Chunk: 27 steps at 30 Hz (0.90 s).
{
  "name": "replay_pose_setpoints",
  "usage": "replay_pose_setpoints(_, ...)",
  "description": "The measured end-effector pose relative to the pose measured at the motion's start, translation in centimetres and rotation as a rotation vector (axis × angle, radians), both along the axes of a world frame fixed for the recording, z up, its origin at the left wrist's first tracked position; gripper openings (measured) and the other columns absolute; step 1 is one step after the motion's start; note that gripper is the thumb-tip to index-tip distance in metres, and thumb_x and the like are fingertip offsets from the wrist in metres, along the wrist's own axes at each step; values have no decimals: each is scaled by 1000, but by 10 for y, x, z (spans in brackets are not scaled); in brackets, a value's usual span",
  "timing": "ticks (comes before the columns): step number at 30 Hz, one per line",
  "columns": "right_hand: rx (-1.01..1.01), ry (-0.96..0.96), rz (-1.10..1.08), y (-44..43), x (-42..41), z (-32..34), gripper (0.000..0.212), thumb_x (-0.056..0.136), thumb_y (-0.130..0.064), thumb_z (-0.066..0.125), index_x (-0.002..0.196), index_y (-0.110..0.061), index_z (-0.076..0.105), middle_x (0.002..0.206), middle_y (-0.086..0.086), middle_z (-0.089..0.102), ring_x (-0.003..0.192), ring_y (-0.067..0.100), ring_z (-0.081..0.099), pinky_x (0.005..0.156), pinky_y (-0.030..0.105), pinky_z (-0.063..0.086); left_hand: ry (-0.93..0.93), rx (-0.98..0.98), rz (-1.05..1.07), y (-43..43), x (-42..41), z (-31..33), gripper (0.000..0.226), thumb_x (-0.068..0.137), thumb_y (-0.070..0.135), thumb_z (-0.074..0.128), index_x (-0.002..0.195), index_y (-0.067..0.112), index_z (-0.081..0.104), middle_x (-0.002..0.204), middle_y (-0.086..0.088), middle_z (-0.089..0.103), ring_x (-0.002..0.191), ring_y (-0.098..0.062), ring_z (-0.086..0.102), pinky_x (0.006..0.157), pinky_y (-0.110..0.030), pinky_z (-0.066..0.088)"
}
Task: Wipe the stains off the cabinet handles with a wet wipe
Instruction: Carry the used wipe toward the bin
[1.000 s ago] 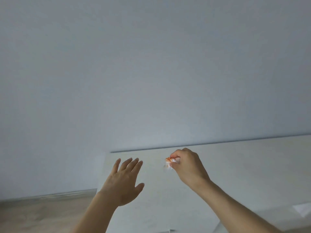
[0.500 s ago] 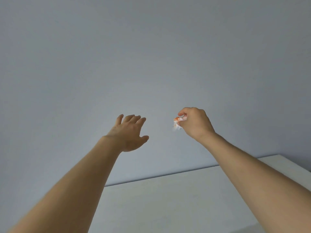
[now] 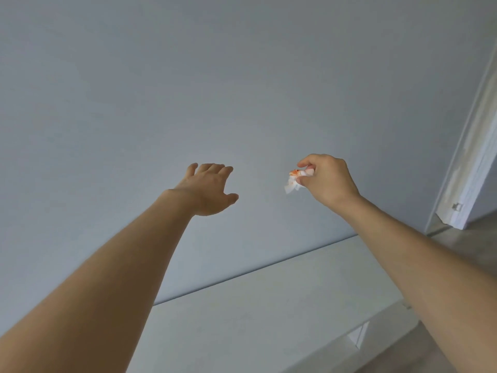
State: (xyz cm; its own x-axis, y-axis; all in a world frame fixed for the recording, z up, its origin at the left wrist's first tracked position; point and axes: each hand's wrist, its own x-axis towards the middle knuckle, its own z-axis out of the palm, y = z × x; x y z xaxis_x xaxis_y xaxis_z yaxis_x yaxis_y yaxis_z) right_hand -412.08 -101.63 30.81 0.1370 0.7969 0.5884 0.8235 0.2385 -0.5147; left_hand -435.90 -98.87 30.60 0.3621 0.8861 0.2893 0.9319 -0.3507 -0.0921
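Observation:
My right hand (image 3: pixel 326 181) is raised in front of the plain grey wall, pinching a crumpled white wet wipe (image 3: pixel 294 180) that carries orange-red stains. My left hand (image 3: pixel 208 189) is stretched out at the same height, palm down, fingers apart and holding nothing. Below both arms lies the flat white top of the cabinet (image 3: pixel 263 313). A small metal handle (image 3: pixel 406 305) shows at the cabinet's front edge beside my right forearm, mostly hidden by it.
A white door frame (image 3: pixel 468 168) with a small metal latch stands at the right. Pale wooden floor (image 3: pixel 462 243) runs beside the cabinet. A triangular scrap of clear wrapper (image 3: pixel 359 336) lies near the cabinet's front edge.
Both arms have stretched further out and up from the cabinet top, the wipe still pinched in the right hand. The view has swung right, bringing the door frame and floor into sight.

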Motion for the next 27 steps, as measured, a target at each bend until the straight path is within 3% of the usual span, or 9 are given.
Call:
replay_pose_setpoints(13,-63,39,-288,63,236,-34,25,82,-14,69,106,-11,67,107,7,66,93,20,59,80,26,44,5,-35,-353,117,269,-29,69,96,49,38,152,19,10,158,0,13,145,-20,7,119,-42,-1)
replay_pose_setpoints(19,-59,115,-381,122,340,-29,23,81,-8,69,103,-8,68,104,10,67,84,15,55,71,19,38,28,-56,-431,190,381,-28,69,97,48,37,152,18,7,159,-1,11,146,-19,4,118,-42,-3)
replay_pose_setpoints(27,-53,39,-448,157,488,-29,25,83,-14,66,108,-13,67,108,5,65,89,13,55,74,19,37,81,-65,-540,248,559,-25,69,97,47,37,152,18,9,158,-1,13,145,-20,6,118,-43,-2)
